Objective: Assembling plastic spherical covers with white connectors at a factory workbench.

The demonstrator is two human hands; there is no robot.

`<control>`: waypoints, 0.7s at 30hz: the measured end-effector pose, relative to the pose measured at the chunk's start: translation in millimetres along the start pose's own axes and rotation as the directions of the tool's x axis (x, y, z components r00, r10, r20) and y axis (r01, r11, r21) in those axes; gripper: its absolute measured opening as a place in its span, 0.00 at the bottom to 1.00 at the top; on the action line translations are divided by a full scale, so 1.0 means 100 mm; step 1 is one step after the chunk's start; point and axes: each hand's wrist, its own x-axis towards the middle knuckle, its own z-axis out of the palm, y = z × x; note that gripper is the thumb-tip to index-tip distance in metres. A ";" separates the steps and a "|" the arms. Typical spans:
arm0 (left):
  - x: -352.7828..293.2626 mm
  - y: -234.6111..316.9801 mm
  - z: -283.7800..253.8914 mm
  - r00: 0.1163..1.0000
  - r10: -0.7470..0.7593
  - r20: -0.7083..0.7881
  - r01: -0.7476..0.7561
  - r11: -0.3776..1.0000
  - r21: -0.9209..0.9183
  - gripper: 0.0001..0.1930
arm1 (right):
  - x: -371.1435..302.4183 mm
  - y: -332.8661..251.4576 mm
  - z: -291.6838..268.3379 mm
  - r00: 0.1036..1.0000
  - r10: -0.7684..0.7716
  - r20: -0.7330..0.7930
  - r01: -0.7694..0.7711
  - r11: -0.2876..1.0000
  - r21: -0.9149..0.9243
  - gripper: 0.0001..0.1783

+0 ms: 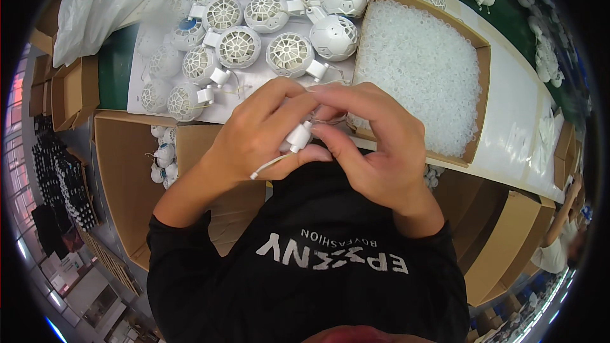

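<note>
My left hand (251,130) is closed around a white plastic part (300,136) with a short cylindrical end, in front of my chest. From that part a thin pale wire (273,164) with a small white tip hangs out below my left fingers. My right hand (391,143) meets it from the right, thumb and fingers pinched together at the part's upper side. What the right fingertips grip is hidden. Just beyond my hands lie several round white fan heads (290,54) with web-like grilles, hinge stubs and loose wires.
A shallow cardboard tray (481,98) full of small clear plastic rings (419,70) stands at right on the white table. Open cardboard boxes (127,203) flank me below its edge, the left one holding more white heads. A plastic bag (95,13) lies at far left; another person (559,241) is at far right.
</note>
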 end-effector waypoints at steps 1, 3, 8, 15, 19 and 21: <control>0.00 -0.01 0.00 1.000 -0.020 0.001 0.020 0.995 -0.101 0.34 | -0.01 0.03 0.00 1.000 0.003 -0.001 -0.003 1.000 0.001 0.27; -0.03 -0.02 0.02 0.999 -0.039 0.004 0.039 0.979 -0.202 0.37 | -0.05 0.11 0.01 0.999 0.052 -0.005 -0.050 0.978 0.203 0.27; -0.17 -0.03 0.12 0.994 -0.079 -0.069 0.024 0.810 -0.586 0.46 | -0.06 0.08 0.00 0.982 0.189 0.027 -0.178 0.857 0.483 0.26; -0.15 -0.04 0.16 0.999 0.035 -0.007 -0.029 0.707 -0.706 0.51 | -0.05 0.08 -0.06 0.979 0.156 0.135 -0.205 0.796 0.569 0.28; -0.14 -0.09 0.13 0.993 0.082 0.083 -0.001 0.717 -0.697 0.51 | -0.06 0.08 -0.09 0.958 0.223 0.178 -0.286 0.763 0.580 0.29; -0.15 -0.12 0.15 0.996 0.063 0.055 -0.010 0.738 -0.675 0.51 | -0.06 0.08 -0.09 0.946 0.262 0.189 -0.323 0.749 0.578 0.30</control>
